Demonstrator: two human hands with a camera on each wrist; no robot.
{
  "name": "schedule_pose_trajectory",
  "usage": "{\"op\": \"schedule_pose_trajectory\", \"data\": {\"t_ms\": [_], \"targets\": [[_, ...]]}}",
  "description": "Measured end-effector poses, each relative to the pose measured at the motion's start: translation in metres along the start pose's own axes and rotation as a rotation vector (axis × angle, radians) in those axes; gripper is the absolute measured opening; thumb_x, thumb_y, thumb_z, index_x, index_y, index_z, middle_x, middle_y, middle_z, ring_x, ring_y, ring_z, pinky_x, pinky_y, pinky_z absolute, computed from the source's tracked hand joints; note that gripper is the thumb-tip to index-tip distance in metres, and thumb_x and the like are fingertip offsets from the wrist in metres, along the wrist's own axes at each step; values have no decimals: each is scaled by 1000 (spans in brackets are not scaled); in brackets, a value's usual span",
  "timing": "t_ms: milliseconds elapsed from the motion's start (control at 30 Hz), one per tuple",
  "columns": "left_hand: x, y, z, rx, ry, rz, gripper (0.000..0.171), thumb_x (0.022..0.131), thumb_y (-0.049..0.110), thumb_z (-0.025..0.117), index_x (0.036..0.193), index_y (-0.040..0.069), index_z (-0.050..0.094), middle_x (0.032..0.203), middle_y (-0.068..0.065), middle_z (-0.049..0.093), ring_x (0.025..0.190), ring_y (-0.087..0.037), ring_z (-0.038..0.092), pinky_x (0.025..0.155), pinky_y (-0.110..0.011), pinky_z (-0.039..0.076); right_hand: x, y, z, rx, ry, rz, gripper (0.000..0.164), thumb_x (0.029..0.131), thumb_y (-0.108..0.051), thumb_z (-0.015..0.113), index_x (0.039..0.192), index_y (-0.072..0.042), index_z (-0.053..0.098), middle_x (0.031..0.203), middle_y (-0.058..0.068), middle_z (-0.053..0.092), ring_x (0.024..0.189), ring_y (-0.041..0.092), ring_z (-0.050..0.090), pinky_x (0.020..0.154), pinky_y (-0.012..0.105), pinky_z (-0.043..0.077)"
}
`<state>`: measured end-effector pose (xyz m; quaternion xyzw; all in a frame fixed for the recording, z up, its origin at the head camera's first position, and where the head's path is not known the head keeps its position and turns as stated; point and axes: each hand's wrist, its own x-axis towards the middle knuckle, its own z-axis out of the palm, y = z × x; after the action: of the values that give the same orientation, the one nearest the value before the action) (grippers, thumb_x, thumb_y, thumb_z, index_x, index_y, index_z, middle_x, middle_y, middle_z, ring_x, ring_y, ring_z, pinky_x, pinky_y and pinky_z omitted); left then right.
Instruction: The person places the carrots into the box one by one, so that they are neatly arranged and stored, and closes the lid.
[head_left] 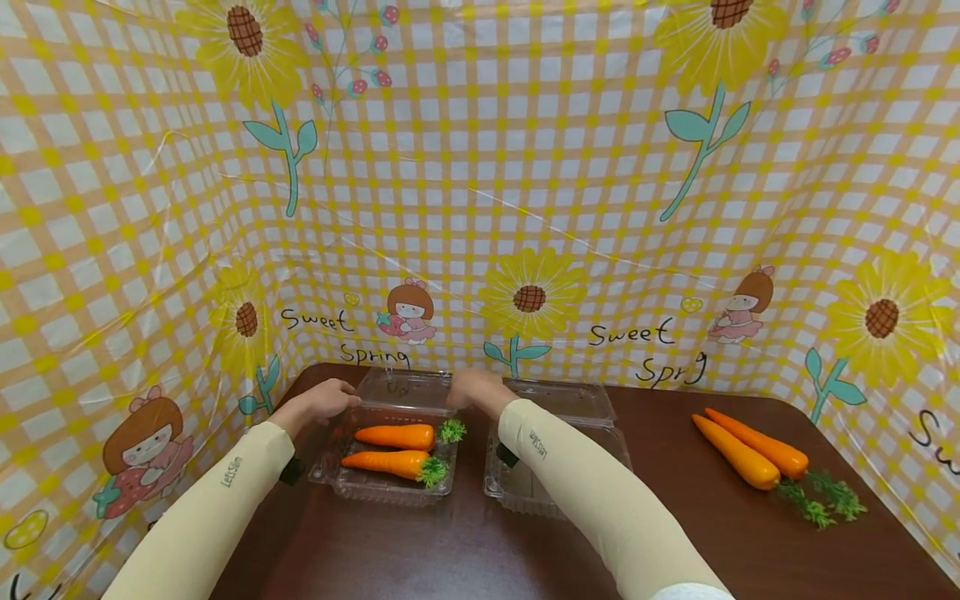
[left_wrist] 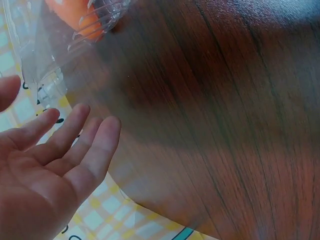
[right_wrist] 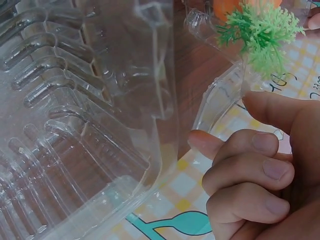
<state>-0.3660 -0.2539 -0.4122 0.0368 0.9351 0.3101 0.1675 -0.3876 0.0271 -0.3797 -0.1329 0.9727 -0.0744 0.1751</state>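
Observation:
Two orange carrots with green tops, an upper carrot (head_left: 395, 436) and a lower carrot (head_left: 384, 462), lie side by side in a clear plastic clamshell box (head_left: 393, 494). Its raised lid (head_left: 405, 392) stands at the back of the box. With thumb and index finger, my right hand (head_left: 477, 390) pinches the lid's right edge, the other fingers curled in the right wrist view. My left hand (head_left: 330, 400) is by the lid's left corner; the left wrist view shows its fingers (left_wrist: 100, 150) spread and fairly straight, holding nothing.
A second clear clamshell box (right_wrist: 75, 125) stands under my right forearm, its lid (head_left: 562, 400) raised at the back. Two more carrots (head_left: 735, 454) lie on the brown table (head_left: 390, 550) at the right. A checked cloth (head_left: 465, 200) hangs close behind and at both sides.

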Motion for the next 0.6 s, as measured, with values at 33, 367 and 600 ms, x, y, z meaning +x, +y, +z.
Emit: {"op": "schedule_pose_trajectory", "data": {"t_ms": [33,367,600], "targets": [[1,0,0,-6,-4,-3,50,107,21,47,146,-10,42,142,-29,52,133,-47,48,93,-54,53,-1,0,0,5,-1,2,25,101,-31,57,84,-14,64,87,5,59,74,20,50,107,53,39],[5,-3,1,-105,-46,-28,48,108,15,40,148,-10,39,142,-30,51,136,-48,43,94,-55,52,-2,-1,3,39,-14,-9,32,102,-28,55,72,-17,56,72,1,51,61,16,44,86,42,43],[6,-3,1,-157,-28,-20,49,106,14,42,148,-11,39,147,-30,46,138,-48,41,94,-56,51,1,0,2,56,-4,-3,20,99,-29,60,91,-12,66,78,4,56,65,19,47,79,41,42]]}}
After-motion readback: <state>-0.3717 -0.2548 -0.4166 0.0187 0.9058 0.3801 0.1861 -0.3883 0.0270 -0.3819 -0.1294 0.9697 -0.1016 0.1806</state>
